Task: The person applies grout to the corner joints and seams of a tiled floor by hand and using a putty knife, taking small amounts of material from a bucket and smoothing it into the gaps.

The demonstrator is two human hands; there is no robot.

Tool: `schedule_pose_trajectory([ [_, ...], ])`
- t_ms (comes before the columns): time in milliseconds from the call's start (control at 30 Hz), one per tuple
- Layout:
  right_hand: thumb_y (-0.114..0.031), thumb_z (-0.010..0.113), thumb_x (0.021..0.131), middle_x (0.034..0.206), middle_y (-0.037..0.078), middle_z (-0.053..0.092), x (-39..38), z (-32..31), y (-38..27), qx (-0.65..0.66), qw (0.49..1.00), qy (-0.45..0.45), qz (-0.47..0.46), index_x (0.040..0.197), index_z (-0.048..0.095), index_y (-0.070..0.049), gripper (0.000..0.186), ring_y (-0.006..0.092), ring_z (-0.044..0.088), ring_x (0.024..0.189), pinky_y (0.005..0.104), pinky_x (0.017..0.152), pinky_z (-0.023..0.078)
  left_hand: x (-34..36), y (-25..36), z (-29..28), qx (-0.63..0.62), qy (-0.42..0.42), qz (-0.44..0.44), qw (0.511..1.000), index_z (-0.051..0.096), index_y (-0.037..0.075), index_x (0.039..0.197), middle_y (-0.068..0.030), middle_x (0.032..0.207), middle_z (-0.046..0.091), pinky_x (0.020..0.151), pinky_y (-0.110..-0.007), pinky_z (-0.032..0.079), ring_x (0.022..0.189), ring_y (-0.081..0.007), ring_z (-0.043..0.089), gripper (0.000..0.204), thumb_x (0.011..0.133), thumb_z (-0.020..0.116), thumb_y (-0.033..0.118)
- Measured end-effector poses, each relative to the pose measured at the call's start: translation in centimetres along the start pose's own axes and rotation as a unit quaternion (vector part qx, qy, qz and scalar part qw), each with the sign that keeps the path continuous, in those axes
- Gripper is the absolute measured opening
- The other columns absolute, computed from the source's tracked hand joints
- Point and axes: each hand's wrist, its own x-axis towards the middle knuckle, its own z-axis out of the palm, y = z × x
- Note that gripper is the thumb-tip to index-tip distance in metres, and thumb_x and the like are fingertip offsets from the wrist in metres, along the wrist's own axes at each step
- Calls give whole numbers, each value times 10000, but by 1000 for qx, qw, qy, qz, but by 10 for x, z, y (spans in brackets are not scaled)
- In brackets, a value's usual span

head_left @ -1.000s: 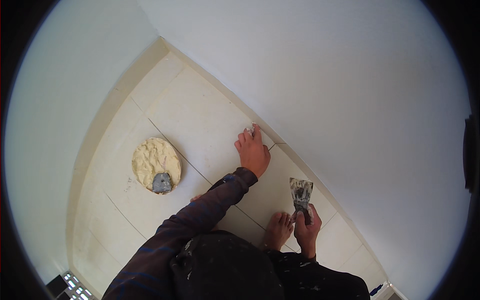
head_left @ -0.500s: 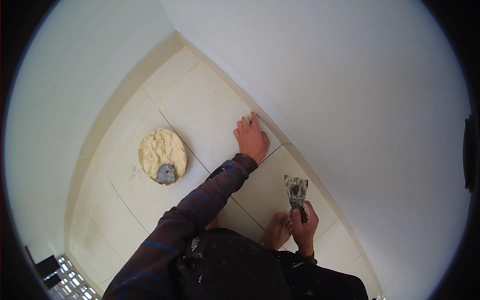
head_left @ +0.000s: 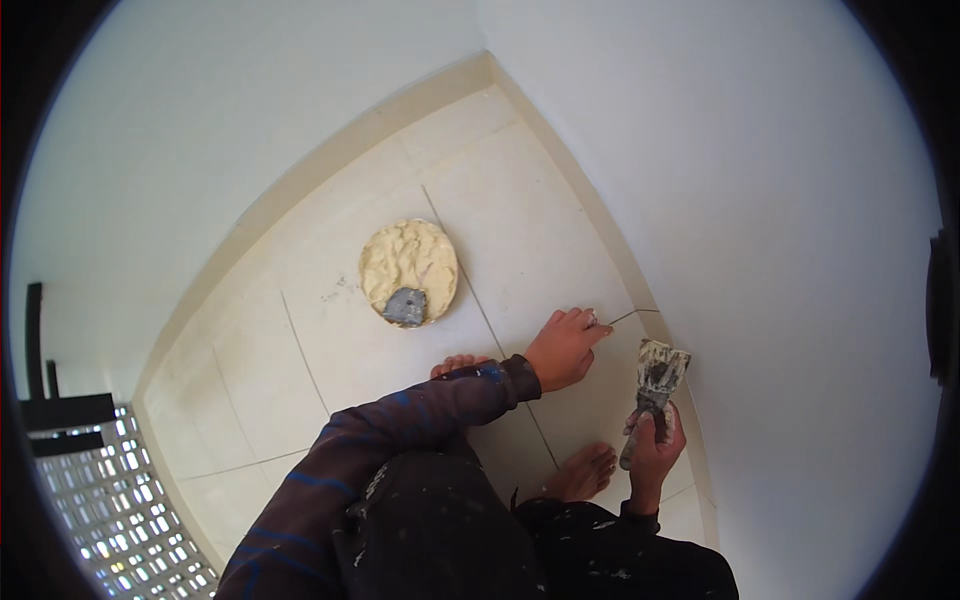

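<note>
Tiles (head_left: 265,370) are bearing a tub (head_left: 455,270) far left; right hand (head_left: 658,450) is clamping a scraper (head_left: 661,372), left hand (head_left: 562,352) showing bent fingers, hold unclear.

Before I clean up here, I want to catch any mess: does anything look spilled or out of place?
Slightly: dark specks stand out on the pale floor left of the tub, as do whitish spots against the dark trousers.

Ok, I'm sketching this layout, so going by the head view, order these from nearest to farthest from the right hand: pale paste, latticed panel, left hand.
1. Left hand: nearest, just up and left of the right hand.
2. Pale paste: farther up and left, beyond the left hand.
3. Latticed panel: farthest, at the picture's lower left.
</note>
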Motion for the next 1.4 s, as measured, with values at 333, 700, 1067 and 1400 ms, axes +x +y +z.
schedule_pose_trajectory([
  [333,3,536,979,843,46,646,-9,125,1,16,985,-164,57,1197,608,41,233,101,603,723,278,666,520,-142,-132,-199,313,117,-237,912,680,42,1230,-148,1113,629,864,-463,448,1074,-315,569,400,850,596,136],
  [700,-22,521,993,854,26,650,-4,88,69,-57,980,-165,96,1258,607,29,284,84,599,741,250,695,514,-123,-192,-144,335,82,-274,898,705,26,978,-149,1132,646,893,-482,442,1096,-325,561,236,867,591,200],
  [1067,-75,548,962,807,33,654,-92,-38,36,6,986,25,165,1243,635,18,308,89,604,711,269,675,512,-83,-145,-89,329,36,-154,931,712,-8,967,-208,1210,645,914,-499,452,1083,-370,570,244,899,652,218],
  [1400,-65,525,952,877,99,682,-130,-195,85,-97,984,7,148,1251,609,6,319,160,626,741,319,725,533,-115,-145,-68,248,5,-261,933,652,-29,840,-247,949,654,775,-489,468,894,-385,576,341,984,583,272],
])
